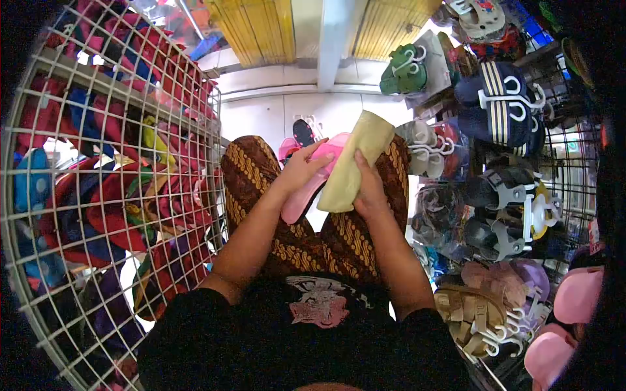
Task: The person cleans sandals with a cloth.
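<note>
A pink slide sandal [301,199] is in my left hand [305,167], tilted above my lap, with the thumb over its strap. My right hand [372,188] is closed on a pale yellow cloth [347,171], which hangs folded over the right side of the sandal and hides part of it. Both hands are close together between my knees, over brown patterned trousers [251,169]. Beyond my left hand, a black sandal [303,133] with a white hanger lies on the tiled floor beside some pink footwear [285,148].
A white wire grid [117,169] packed with colourful sandals stands close on my left. To my right, sandals hang on a rack, among them navy striped slides [499,104], brown sandals [471,316] and green clogs [404,68]. Yellow slatted panels [254,29] stand ahead.
</note>
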Tool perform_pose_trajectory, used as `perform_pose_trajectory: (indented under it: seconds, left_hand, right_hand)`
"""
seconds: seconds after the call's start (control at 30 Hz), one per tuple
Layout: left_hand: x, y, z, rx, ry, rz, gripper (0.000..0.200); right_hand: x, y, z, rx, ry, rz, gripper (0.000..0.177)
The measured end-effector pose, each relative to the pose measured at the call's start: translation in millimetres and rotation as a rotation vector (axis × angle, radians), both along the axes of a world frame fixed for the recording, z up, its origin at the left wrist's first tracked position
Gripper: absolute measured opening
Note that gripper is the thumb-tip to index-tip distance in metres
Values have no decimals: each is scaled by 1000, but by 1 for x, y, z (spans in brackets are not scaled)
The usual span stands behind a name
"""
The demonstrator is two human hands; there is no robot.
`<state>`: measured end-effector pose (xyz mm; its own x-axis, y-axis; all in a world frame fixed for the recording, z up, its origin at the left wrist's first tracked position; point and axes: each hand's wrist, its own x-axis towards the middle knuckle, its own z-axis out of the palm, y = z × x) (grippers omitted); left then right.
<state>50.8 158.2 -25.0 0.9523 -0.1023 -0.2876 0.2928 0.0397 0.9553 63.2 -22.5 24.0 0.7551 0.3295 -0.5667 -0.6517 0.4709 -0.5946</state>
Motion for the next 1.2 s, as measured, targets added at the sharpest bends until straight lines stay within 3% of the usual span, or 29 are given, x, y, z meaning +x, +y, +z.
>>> perform_pose_trajectory:
  seconds: [0.2, 0.3, 0.43, 0.47, 0.57, 0.6, 0.73, 0.83, 1.07, 1.17, 1.2]
  left_hand:
    - [-10, 0, 18, 115, -59, 100, 75]
    - [-15, 5, 26, 378, -213, 80, 76]
    - [-22, -3, 45, 419, 57, 266, 62]
    - [-25, -3, 41, 338, 56, 313, 50]
    - [-41, -5, 69, 667, -264, 418, 39]
    - [-47, -2, 81, 825, -420, 381, 31]
    - [-63, -3, 100, 688, -672, -201, 38]
    - [-72, -14, 103, 745, -554, -298, 48]
    - [-67, -21, 88, 924, -651, -520, 73]
    - [-64, -21, 75, 935, -519, -527, 71]
    - [-63, -22, 71, 911, -585, -433, 68]
  right_hand:
    - [-4, -3, -3, 7, -132, 37, 44]
    - [-7, -8, -14, -5, -162, 51, 42]
    - [-7, -11, 0, -6, -114, 51, 40]
    - [-5, -12, -5, 41, -93, 48, 40]
    - [-4, -9, -1, 111, -82, -8, 40]
    - [-3, -8, 1, 121, -86, -36, 40]
    - [-6, -11, 0, 128, -59, -30, 40]
    - [-5, -15, 5, 208, -40, 31, 42]
    - [-5, -18, -18, 145, -201, 158, 41]
    - [-10, -16, 3, 138, -166, 134, 37]
    - [-11, -16, 10, 133, -137, 117, 36]
